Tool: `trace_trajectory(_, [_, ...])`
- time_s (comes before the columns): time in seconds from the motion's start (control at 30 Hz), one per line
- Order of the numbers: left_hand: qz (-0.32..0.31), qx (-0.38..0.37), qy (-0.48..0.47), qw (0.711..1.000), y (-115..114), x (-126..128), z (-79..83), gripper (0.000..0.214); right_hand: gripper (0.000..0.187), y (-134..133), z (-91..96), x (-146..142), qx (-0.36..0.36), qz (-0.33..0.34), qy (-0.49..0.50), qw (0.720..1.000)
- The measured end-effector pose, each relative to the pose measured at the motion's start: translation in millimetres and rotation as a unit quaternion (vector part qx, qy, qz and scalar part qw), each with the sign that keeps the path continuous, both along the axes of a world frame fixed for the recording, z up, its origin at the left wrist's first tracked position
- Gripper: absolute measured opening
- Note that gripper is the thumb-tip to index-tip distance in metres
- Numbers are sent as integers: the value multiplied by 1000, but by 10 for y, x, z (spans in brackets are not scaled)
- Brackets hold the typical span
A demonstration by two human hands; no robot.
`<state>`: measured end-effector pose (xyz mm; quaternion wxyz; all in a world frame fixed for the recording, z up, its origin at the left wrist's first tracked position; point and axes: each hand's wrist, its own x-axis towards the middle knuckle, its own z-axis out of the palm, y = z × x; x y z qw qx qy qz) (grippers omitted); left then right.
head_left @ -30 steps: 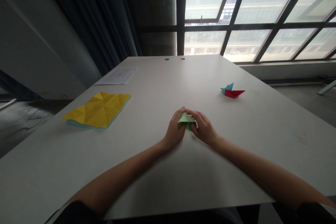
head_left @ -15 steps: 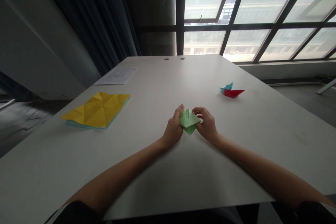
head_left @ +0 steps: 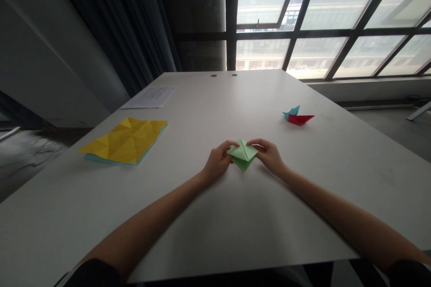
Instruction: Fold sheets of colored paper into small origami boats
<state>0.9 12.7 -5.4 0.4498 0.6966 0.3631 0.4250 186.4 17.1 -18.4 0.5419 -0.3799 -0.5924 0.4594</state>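
A small folded green paper piece (head_left: 243, 156) lies in the middle of the white table (head_left: 215, 233), held from both sides. My left hand (head_left: 217, 161) pinches its left corner with curled fingers. My right hand (head_left: 268, 154) pinches its right corner the same way. The piece looks like a flattened diamond with a raised centre crease. Both forearms rest low over the table toward me.
A creased yellow sheet (head_left: 126, 139) lies on a teal sheet at the left. A printed white page (head_left: 150, 97) sits further back left. A red folded paper boat (head_left: 300, 119) and a teal one (head_left: 291, 111) stand at the right. Large windows are behind the table.
Both hands have drawn apart from covering the green piece to gripping its left and right corners. The piece has opened wider and flatter.
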Motion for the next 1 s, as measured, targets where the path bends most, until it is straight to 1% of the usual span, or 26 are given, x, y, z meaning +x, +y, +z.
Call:
trace_trajectory(0.07, [-44,-58,-45,996,25,-18,2,23,23,12,-7,33,-30,11,-4,999])
trace_trajectory(0.1, [-56,-79,-60,994,40,-27,4,25,25,19,-13,47,-42,14,-4,999])
trace_trajectory(0.23, [-45,-119,-90,988,103,-63,0,32,32,32,-38,76,-90,59,22,994])
trace_trajectory(0.3, [-44,-135,-99,985,126,-81,-9,34,33,23,-33,74,-108,81,44,990])
trace_trajectory(0.4, [-56,-160,-115,979,139,-112,-23,38,30,-3,8,65,-118,99,71,985])
trace_trajectory(0.47, [-75,-173,-125,974,139,-136,-27,45,30,-18,45,62,-118,110,84,983])
trace_trajectory(0.53, [-87,-172,-135,972,138,-154,-27,50,30,-26,73,66,-113,123,84,982])
trace_trajectory(0.6, [-75,-160,-131,975,136,-157,-24,50,30,-28,80,71,-103,133,74,983])
trace_trajectory(0.67, [-46,-145,-113,982,130,-141,-20,44,29,-24,67,72,-92,125,52,987])
trace_trajectory(0.73, [-29,-128,-90,987,117,-111,-18,39,28,-17,41,68,-77,99,10,992])
trace_trajectory(0.83, [-45,-108,-77,990,82,-63,-22,41,27,-1,-1,57,-57,53,-31,996])
trace_trajectory(0.9, [-58,-105,-83,989,58,-40,-28,47,31,11,-24,50,-60,39,-17,997])
trace_trajectory(1.0, [-37,-99,-85,991,36,-22,-37,49,39,20,-43,44,-77,30,15,996])
